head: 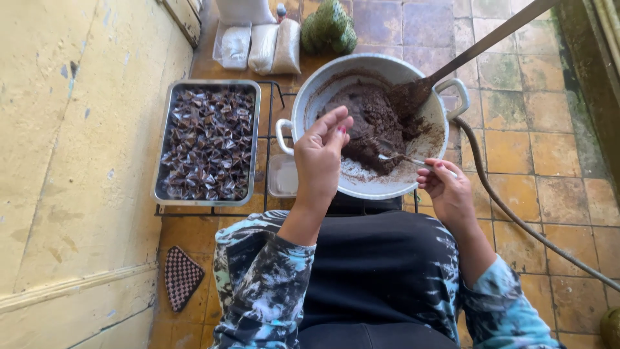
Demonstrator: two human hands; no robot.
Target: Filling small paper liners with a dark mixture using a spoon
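Observation:
A wide metal pot with two handles holds a thick dark brown paste. A long wooden spatula leans in it from the upper right. My right hand grips a small metal spoon at the pot's near rim, its bowl dipped into the paste. My left hand hovers above the pot's left side, fingers curled and slightly apart, with nothing visible in it.
A rectangular metal tray full of small dark wrapped pieces lies left of the pot on a wire rack. A small plastic tub sits between them. Plastic bags and a green fruit lie beyond. A hose crosses the tiled floor.

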